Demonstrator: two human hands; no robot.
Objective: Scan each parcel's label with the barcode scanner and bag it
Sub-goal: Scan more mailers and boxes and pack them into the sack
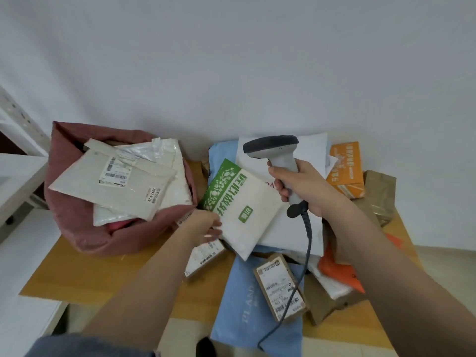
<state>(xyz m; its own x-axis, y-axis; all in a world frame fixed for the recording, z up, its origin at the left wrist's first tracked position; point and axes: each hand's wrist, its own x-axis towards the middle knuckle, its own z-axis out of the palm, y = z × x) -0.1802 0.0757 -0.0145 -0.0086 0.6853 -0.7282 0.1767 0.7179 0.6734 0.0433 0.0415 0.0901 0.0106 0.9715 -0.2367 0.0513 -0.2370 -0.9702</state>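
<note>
White plastic mailer with green print (240, 206), likely light, soft and slippery, lies atop the parcel pile on the wooden table (85, 274); best pinched at its edge. Left hand (206, 225) pinches its near-left corner. Right hand (301, 185) wraps the barcode scanner (277, 157) handle. Farther left, a dusky-red cloth bag (77, 228) holds several flat parcels.

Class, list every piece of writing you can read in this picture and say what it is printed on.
"PLAN": on the blue mailer; later letters hidden.
"47-4-2402", uncertain: sticker on the beige envelope.
Green Chinese characters on the white-green pouch: upside down, unreadable.
Orange box print, small box label: too blurred.
</note>
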